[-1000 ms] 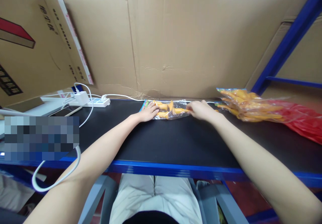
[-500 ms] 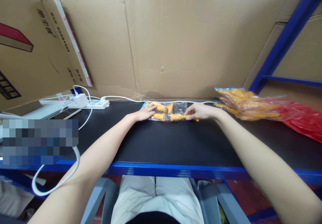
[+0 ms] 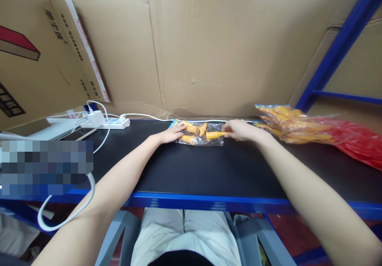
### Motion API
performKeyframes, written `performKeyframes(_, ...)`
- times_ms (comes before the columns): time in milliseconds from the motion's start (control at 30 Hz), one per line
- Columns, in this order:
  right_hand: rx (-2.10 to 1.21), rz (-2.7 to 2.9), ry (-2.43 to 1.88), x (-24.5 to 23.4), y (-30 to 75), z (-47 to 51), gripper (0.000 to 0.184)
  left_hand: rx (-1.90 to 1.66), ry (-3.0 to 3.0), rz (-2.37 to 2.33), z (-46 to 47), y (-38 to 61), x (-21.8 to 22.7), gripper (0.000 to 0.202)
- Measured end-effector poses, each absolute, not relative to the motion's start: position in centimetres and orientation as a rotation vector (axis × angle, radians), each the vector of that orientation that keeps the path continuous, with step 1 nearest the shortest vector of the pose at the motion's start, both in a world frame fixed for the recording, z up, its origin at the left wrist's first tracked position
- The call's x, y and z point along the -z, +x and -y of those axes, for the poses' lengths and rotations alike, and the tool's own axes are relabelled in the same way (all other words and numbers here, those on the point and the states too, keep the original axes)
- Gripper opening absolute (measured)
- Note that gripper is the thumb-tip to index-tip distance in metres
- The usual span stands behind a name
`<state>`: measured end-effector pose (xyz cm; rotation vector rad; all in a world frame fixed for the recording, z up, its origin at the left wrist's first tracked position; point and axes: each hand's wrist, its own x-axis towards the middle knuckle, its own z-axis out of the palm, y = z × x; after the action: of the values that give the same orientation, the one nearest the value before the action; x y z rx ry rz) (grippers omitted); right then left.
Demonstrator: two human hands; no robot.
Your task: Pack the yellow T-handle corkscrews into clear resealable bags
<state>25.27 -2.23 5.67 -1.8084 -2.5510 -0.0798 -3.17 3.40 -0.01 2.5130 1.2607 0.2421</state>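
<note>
A clear plastic bag (image 3: 219, 139) with a colourful printed left end lies flat on the black tabletop, several orange-yellow plastic pieces (image 3: 190, 128) inside it. My left hand (image 3: 172, 133) rests over the bag's left end, fingers stretched out flat on it. At the opposite end, my right hand (image 3: 238, 130) pinches the thin tip of a longer ridged orange-yellow piece (image 3: 213, 135), whose thick part points left over the bag. Whether that piece is wholly inside the bag I cannot tell. Something orange-yellow shows in part under the right hand.
Filled bags of similar orange-yellow pieces (image 3: 283, 116) are piled at the right, beside red plastic (image 3: 358, 140). A power strip (image 3: 117, 123) with white cables stands at the back left. Cardboard (image 3: 209, 51) walls the rear; a blue edge (image 3: 191, 201) runs along the front.
My right hand has moved slightly right and up, and the ridged piece has shifted right and up with it. The left hand stays on the bag.
</note>
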Motion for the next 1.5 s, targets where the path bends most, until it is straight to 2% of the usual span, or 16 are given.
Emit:
performKeyframes(67,0.038,2.582,-1.803,-6.1,25.3,2.7,0.013,-0.239,2.501,-1.277,-3.3,-3.1,-0.1,0.067)
performKeyframes(233,-0.312,2.691,-1.615,-5.6,25.2,2.5,0.024,-0.23,2.495,-1.297,-3.1,-3.0,-0.2,0.067)
performKeyframes(433,-0.54,2.724,-1.493,-4.5,24.7,2.0,0.062,-0.249,2.499,-1.292,-3.0,-3.1,-0.1,0.066)
performKeyframes(667,-0.772,2.695,-1.495,-4.3,24.7,1.8,0.065,-0.27,2.549,-1.173,-3.0,-2.7,0.1,0.063)
performKeyframes(833,-0.854,2.687,-1.57,-4.2,24.7,1.9,0.083,-0.266,2.518,-1.152,-2.6,-2.5,-0.1,0.063)
performKeyframes(1000,-0.767,2.624,-1.534,-4.6,24.7,2.5,0.095,-0.267,2.466,-1.19,-2.3,-2.6,-0.4,0.064)
performKeyframes(1200,-0.715,2.608,-1.524,-5.5,25.0,2.9,0.089,-0.259,2.469,-1.188,-2.6,-2.7,-0.2,0.063)
performKeyframes(1367,-0.83,2.654,-1.482,-4.8,24.9,2.2,0.06,-0.254,2.488,-1.187,-2.6,-2.6,-0.2,0.064)
performKeyframes(1500,-0.711,2.592,-1.438,-4.3,24.6,1.7,0.045,-0.235,2.488,-1.192,-2.5,-2.5,-0.3,0.066)
